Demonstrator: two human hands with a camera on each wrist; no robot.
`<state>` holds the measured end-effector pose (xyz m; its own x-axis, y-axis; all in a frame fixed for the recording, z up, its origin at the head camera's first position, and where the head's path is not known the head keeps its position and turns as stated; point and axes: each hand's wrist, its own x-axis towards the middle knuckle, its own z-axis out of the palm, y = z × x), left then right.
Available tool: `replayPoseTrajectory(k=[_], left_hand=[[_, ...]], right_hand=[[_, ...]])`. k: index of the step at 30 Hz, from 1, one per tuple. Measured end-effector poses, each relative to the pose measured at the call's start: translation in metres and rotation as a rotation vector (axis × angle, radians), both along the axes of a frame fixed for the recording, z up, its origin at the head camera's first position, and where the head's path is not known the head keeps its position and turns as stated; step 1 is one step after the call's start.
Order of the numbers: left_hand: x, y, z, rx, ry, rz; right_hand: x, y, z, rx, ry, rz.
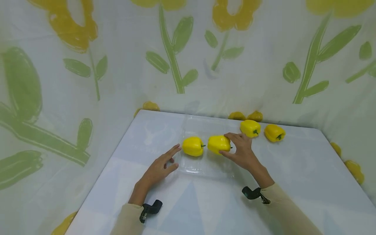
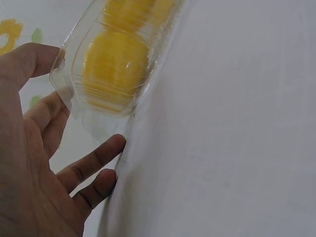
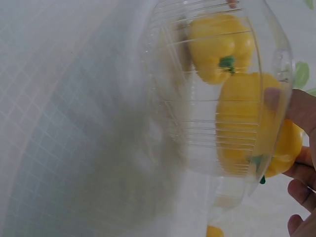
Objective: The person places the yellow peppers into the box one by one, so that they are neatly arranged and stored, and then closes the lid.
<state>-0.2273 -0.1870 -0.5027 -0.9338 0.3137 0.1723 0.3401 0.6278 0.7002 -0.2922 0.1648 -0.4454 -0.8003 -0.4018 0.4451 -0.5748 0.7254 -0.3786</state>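
Observation:
A clear plastic container (image 1: 188,168) lies on the table, its lid part spread toward the back. One yellow bell pepper (image 1: 192,146) sits in its left part, green stem facing right. My right hand (image 1: 245,151) holds a second yellow bell pepper (image 1: 217,144) between thumb and fingers, over the container's right part. Through the ribbed clear wall, the right wrist view shows this held pepper (image 3: 239,123) beside the other one (image 3: 219,47). My left hand (image 1: 158,168) is at the container's left edge with fingers extended; in the left wrist view its fingertips touch the clear rim (image 2: 66,81).
Two more yellow bell peppers, one (image 1: 250,128) nearer and one (image 1: 274,133) farther right, lie at the back right of the white table (image 1: 308,182). A flower-printed curtain (image 1: 123,65) hangs around the table's back and sides.

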Motion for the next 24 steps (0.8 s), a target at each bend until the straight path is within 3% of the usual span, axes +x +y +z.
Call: replayPoseTrajectory(k=[10,24], left_hand=[[0.0,0.001,-0.004,0.005,0.021,0.008],[0.005,0.005,-0.005,0.006,0.001,0.006]], right_hand=[[-0.003,-0.003,-0.002,0.004,0.008,0.001],[0.002,-0.004,-0.013,0.034,-0.08,-0.031]])
